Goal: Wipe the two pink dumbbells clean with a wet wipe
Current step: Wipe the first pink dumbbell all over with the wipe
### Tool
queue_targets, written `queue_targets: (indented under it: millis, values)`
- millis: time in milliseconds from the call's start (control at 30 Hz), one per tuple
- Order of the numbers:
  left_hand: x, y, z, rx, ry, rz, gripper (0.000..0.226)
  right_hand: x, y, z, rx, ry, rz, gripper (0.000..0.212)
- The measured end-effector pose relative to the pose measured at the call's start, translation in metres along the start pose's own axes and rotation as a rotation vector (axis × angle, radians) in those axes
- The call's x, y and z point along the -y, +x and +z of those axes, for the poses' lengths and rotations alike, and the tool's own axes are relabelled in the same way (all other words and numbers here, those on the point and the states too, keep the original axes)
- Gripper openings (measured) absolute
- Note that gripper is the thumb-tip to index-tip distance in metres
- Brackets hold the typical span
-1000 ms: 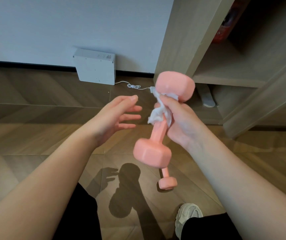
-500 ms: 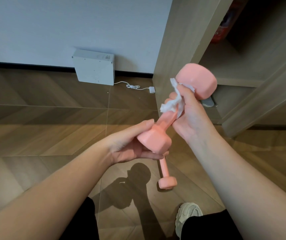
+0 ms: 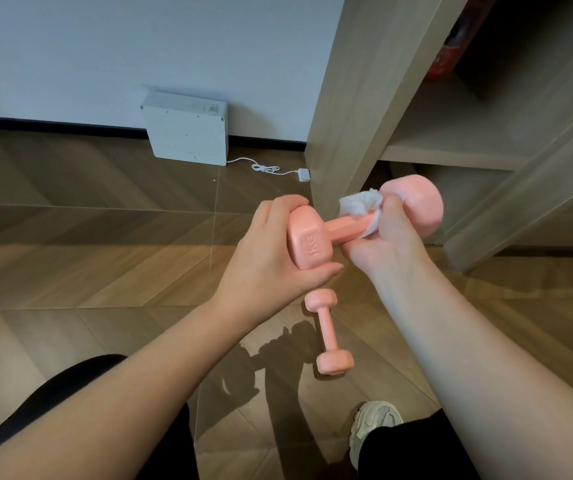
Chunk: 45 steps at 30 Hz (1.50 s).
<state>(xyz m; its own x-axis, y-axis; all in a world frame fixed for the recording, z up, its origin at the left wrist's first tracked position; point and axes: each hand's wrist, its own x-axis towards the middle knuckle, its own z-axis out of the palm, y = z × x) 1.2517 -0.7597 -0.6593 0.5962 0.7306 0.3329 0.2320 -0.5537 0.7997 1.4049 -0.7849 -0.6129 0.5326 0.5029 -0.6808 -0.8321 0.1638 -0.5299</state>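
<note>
A pink dumbbell is held in the air, almost level, between both hands. My left hand grips its near left head. My right hand is closed around the bar near the far right head, with a white wet wipe pressed between the fingers and the bar. The second pink dumbbell lies on the wooden floor below my hands, untouched.
A wooden shelf unit stands close on the right, its post right behind the held dumbbell. A white box with a cable sits against the wall. My shoe and dark trouser legs are at the bottom.
My left hand, open and free a second ago, has closed on the dumbbell's lower head. The dumbbell has swung from steeply tilted to nearly level. My right hand kept the wipe on the bar.
</note>
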Motion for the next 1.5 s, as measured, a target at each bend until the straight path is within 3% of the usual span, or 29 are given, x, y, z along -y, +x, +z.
queue_targets:
  millis: [67,200,267,333,400,500,733,833,900,967,1067,1167,1233,1300,1367,1433,1500]
  values:
    - [-0.002,0.002,0.001,0.033,-0.143,-0.170,0.061,0.000,0.000,-0.001,0.011,-0.058,-0.006,0.021]
    - [-0.002,0.000,0.000,0.194,-0.799,-0.496,0.015,0.000,-0.003,0.004,0.193,-0.121,-0.059,0.018]
    - [-0.003,-0.001,0.000,0.209,-1.006,-0.628,0.019,0.003,-0.006,0.003,0.420,-0.110,-0.038,0.015]
    - [-0.004,0.002,0.000,0.161,-1.122,-0.735,0.032,0.007,-0.010,-0.002,0.592,-0.115,0.005,0.035]
    - [-0.005,0.007,-0.002,0.132,-1.188,-0.779,0.043,0.011,-0.011,-0.009,0.704,-0.162,0.037,0.054]
    - [-0.004,0.013,-0.008,0.167,-1.232,-0.746,0.044,0.011,-0.012,-0.014,0.774,-0.287,0.038,0.054]
    - [-0.002,0.013,-0.005,0.295,-1.191,-0.675,0.042,0.007,-0.005,-0.013,0.678,-0.340,0.019,0.049]
    - [-0.001,0.012,-0.003,0.354,-1.189,-0.661,0.044,0.004,-0.003,-0.011,0.658,-0.340,-0.044,0.024]
    - [0.000,0.012,-0.002,0.378,-1.136,-0.617,0.046,0.002,-0.005,-0.008,0.544,-0.285,-0.111,0.016]
    - [-0.001,0.012,0.000,0.346,-0.994,-0.543,0.048,0.002,-0.004,-0.004,0.398,-0.216,-0.171,0.016]
    - [-0.001,0.012,0.001,0.146,-0.586,-0.354,0.058,0.006,-0.001,0.001,0.231,-0.084,-0.185,0.021]
    - [0.001,0.009,0.003,0.053,-0.209,-0.056,0.063,0.012,0.001,-0.001,0.177,0.006,-0.147,0.031]
    - [0.000,0.009,0.003,0.048,-0.181,-0.050,0.064,0.013,0.001,-0.001,0.185,0.020,-0.157,0.030]
    - [-0.003,0.011,0.002,0.098,-0.365,-0.210,0.059,0.014,-0.002,0.001,0.226,-0.011,-0.171,0.026]
    - [-0.009,0.013,0.000,0.262,-0.763,-0.456,0.055,0.015,-0.005,0.002,0.300,-0.046,-0.176,0.025]
    - [-0.012,0.013,-0.004,0.471,-1.146,-0.733,0.061,0.016,-0.011,0.001,0.393,-0.070,-0.175,0.024]
    - [-0.014,0.012,-0.009,0.561,-1.310,-0.854,0.068,0.017,-0.015,0.001,0.460,-0.071,-0.182,0.021]
